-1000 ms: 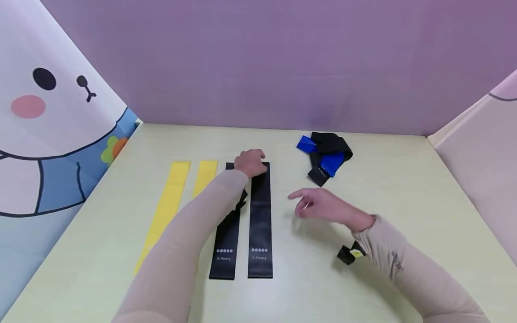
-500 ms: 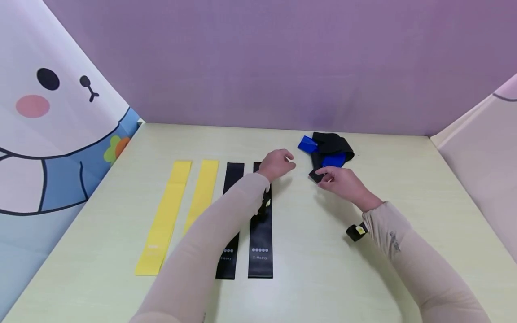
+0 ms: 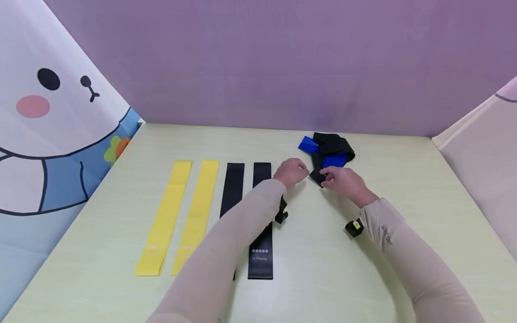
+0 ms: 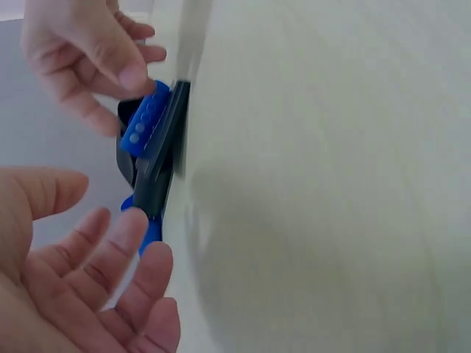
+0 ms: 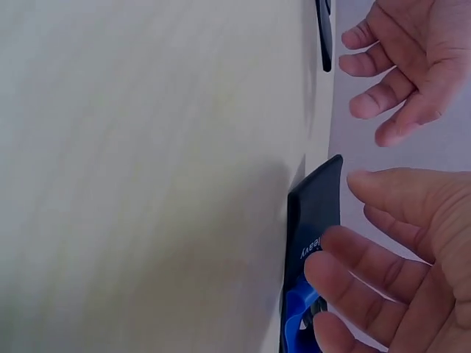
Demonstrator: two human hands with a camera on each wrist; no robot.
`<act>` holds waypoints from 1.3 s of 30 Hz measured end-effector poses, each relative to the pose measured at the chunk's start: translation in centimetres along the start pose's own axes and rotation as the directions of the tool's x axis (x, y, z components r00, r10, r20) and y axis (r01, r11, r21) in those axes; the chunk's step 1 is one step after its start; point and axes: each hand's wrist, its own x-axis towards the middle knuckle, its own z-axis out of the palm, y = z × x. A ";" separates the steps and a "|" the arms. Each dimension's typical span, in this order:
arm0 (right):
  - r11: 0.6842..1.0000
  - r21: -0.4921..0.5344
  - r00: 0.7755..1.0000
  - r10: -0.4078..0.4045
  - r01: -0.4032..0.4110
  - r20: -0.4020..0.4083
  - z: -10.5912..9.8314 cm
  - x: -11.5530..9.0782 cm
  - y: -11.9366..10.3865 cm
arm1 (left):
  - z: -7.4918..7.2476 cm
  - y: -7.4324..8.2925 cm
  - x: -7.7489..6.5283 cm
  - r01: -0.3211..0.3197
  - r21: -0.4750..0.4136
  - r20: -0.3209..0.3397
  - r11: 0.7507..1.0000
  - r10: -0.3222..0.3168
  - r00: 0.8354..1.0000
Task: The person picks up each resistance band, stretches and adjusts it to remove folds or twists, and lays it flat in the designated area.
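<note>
In the head view my left hand (image 3: 291,172) hovers just left of a loose pile of resistance bands, its fingers loosely bent and holding nothing. The left wrist view shows this hand (image 4: 96,287) with thumb and fingers spread apart. My right hand (image 3: 346,181) is over the near end of the pile, fingertips right at the black band's end. Seen from the right wrist, that black resistance band (image 5: 320,209) with pale "Heavy" lettering lies between thumb and fingers, which are apart. A blue resistance band (image 3: 334,160) is tangled with the black one (image 3: 333,143).
Left of the pile, two yellow resistance bands (image 3: 164,220) (image 3: 199,202) and two black ones (image 3: 232,186) (image 3: 260,264) lie flat side by side on the pale table (image 3: 101,251). My left sleeve covers parts of them. A purple backdrop (image 3: 262,67) rises behind.
My left hand has left the far end of the right-hand flat black band and moved right to the tangled pile. My right hand has moved up and right to the pile's near end.
</note>
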 end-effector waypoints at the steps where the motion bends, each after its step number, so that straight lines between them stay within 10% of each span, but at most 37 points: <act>1: 1.000 -0.001 1.000 0.009 -0.009 0.004 0.0 0.0 0.0 | 0.3 0.1 0.1 0.008 -0.001 -0.002 1.000 -0.008 1.000; 29: 0.999 -0.022 1.000 0.031 -0.031 0.000 1.0 0.7 0.4 | 3.2 1.9 0.6 0.032 -0.069 -0.072 0.997 -0.037 0.997; 39: 0.992 0.120 0.999 0.036 -0.034 -0.013 0.1 0.9 0.7 | 2.2 3.7 0.8 -0.130 -0.172 -0.163 0.977 0.102 0.981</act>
